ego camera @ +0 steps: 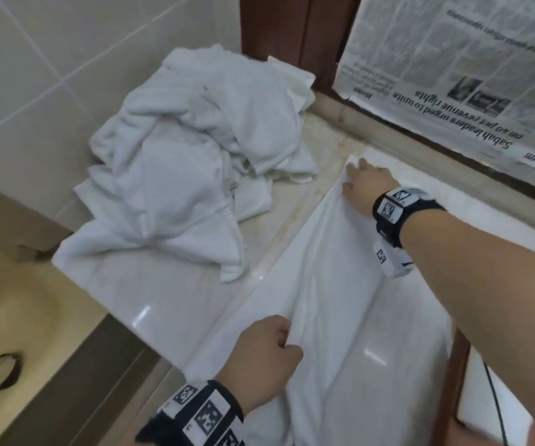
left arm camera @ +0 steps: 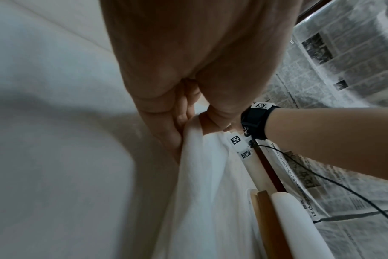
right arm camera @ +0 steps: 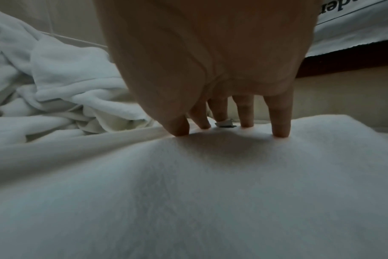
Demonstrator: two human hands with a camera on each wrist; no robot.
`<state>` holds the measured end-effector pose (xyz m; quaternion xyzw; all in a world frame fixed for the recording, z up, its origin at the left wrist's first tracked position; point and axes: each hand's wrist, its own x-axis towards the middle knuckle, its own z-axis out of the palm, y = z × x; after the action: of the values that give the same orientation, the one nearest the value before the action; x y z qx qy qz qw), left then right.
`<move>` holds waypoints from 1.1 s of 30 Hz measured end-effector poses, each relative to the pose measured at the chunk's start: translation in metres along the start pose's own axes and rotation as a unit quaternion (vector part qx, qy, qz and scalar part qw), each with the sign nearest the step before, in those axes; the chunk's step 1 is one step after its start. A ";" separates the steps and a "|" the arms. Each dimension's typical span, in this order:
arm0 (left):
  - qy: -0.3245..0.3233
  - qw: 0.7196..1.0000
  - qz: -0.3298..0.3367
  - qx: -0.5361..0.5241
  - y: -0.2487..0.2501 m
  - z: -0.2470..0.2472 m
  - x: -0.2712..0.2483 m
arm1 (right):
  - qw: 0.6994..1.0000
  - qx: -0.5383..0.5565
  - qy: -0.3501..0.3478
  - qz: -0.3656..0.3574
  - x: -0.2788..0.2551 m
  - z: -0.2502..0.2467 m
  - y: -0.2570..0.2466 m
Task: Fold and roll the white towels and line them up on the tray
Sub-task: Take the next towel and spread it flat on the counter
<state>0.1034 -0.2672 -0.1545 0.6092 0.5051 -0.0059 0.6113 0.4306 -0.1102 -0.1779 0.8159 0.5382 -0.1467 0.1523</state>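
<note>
The left hand grips the white towel's near fold, seemingly pinched, while right hand fingertips press its far corner.

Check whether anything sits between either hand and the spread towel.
Nothing visible does. The left hand already pinches the near edge of the towel, and the right hand presses its fingertips straight onto the far end. The pile of unfolded towels lies apart, to the left.
</note>
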 end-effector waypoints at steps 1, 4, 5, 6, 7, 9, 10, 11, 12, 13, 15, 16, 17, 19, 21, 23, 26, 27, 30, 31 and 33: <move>0.005 1.000 0.003 -0.009 -0.001 0.000 -0.010 | 1.000 -0.013 0.003 -0.007 -0.001 -0.001 -0.001; 0.024 1.000 0.017 -0.005 -0.001 -0.006 -0.043 | 0.999 -0.037 0.022 -0.020 -0.003 -0.004 -0.001; 0.034 0.999 0.023 0.003 -0.001 -0.009 -0.056 | 0.999 -0.036 0.020 -0.017 -0.003 -0.005 -0.001; 0.040 0.999 0.024 0.014 -0.001 -0.015 -0.069 | 0.999 -0.038 0.019 -0.017 -0.003 -0.005 -0.002; 0.044 0.999 0.021 0.020 -0.001 -0.021 -0.083 | 0.999 -0.046 0.013 -0.018 -0.005 -0.005 -0.003; 0.044 0.999 0.007 0.017 -0.001 -0.035 -0.108 | 0.997 -0.073 0.001 -0.025 -0.007 -0.006 -0.002; 0.043 0.999 -0.001 0.017 -0.001 -0.043 -0.119 | 0.994 -0.102 -0.003 -0.038 -0.009 -0.007 -0.003; 0.044 0.999 -0.013 0.020 -0.005 -0.051 -0.128 | 0.991 -0.124 -0.003 -0.047 -0.012 -0.009 -0.004; 0.046 0.998 -0.025 0.023 -0.011 -0.059 -0.135 | 0.988 -0.143 -0.002 -0.052 -0.012 -0.009 -0.003; 0.053 0.998 -0.037 0.019 -0.018 -0.069 -0.140 | 0.985 -0.162 -0.003 -0.060 -0.012 -0.009 -0.004; 0.061 0.995 -0.072 0.005 -0.043 -0.086 -0.143 | 0.985 -0.162 -0.005 -0.059 -0.012 -0.007 -0.005; 0.059 0.993 -0.098 0.008 -0.062 -0.093 -0.141 | 0.990 -0.133 0.000 -0.050 -0.010 -0.005 -0.004; 0.056 0.990 -0.127 0.023 -0.086 -0.099 -0.136 | 0.995 -0.088 0.008 -0.036 -0.009 -0.004 -0.005; 0.063 0.978 -0.189 0.063 -0.140 -0.104 -0.122 | 0.999 -0.013 0.030 -0.017 -0.009 -0.002 -0.005; 0.093 0.963 -0.237 0.084 -0.180 -0.101 -0.110 | 0.999 0.042 0.032 -0.007 -0.013 -0.001 -0.004; 0.165 0.955 -0.221 0.111 -0.186 -0.090 -0.102 | 0.994 0.095 0.048 0.000 -0.024 -0.003 -0.005; 0.316 0.931 0.004 0.183 -0.138 -0.057 -0.098 | 0.978 0.189 0.082 0.018 -0.060 -0.011 -0.018; 0.322 0.918 0.103 0.207 -0.117 -0.045 -0.094 | 0.975 0.209 0.075 0.019 -0.079 -0.015 -0.027; 0.265 0.880 0.262 0.294 -0.077 -0.011 -0.052 | 0.977 0.213 -0.031 0.003 -0.132 -0.007 -0.059; 0.241 0.879 0.257 0.321 -0.071 -0.003 -0.035 | 0.980 0.182 -0.082 -0.002 -0.141 0.003 -0.066; 0.200 0.872 0.225 0.385 -0.068 0.007 -0.007 | 0.983 0.110 -0.145 -0.010 -0.139 0.021 -0.066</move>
<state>0.0613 -0.2943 -0.2022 0.8820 0.4231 0.0597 0.1988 0.3153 -0.2099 -0.1472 0.7923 0.4994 -0.3228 0.1366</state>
